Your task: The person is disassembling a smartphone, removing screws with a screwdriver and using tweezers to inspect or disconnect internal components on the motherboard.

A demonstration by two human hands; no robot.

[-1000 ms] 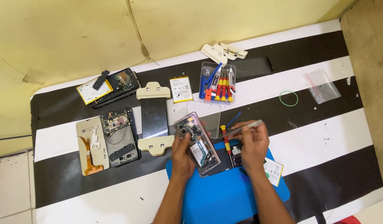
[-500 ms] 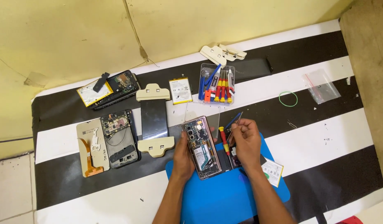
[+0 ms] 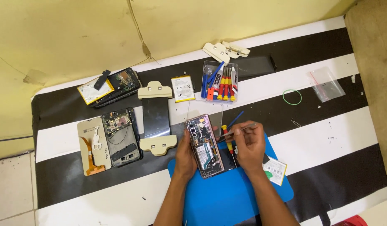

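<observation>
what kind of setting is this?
Likely an informal phone-repair spot on a striped mat: an opened phone on a blue work mat, a screwdriver set, other dismantled phones.

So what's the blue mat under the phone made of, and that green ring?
The blue mat looks like soft rubber or silicone: flat, matte, no shine. The green ring is probably a rubber band, thin and loosely round. The tweezers in the right hand look like bare metal, grey and glinting.
</observation>
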